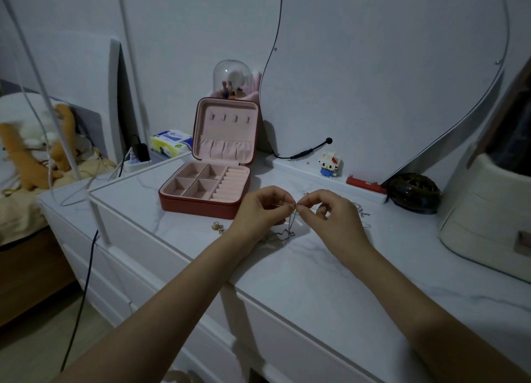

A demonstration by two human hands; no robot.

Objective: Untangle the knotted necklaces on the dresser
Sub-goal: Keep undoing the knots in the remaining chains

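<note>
Dresser top (330,282): white marbled surface, its near edge running under your forearms.

Chain (290,230): thin silver necklace. It hangs down from the meeting point of your two hands, and its lower loops lie in a small knotted heap on the dresser just below and slightly left of your fingertips. More chain (360,210) trails off to the right behind your right hand; whether it is the same necklace or a second one cannot be told.

Left hand (260,210): fingers curled, thumb and forefinger pressed together on the chain at its upper end.

Right hand (327,213): same posture, thumb and forefinger nipping the chain, remaining fingers loosely bent. The two pinches almost touch, so the piece held between them is very short and runs left to right. Both hands are equally near the knot. Judged from this, your coming move is to draw the pinches apart sideways, or to work the strand loose where it hangs down.

Small gold trinket (217,227): on the dresser, left of your left wrist, apart from the chain.

Jewellery box (201,207): red outside, pink lined, lid standing open, compartments showing nothing inside, just beyond your left hand.

Mirror (388,81): against the wall behind.
</note>
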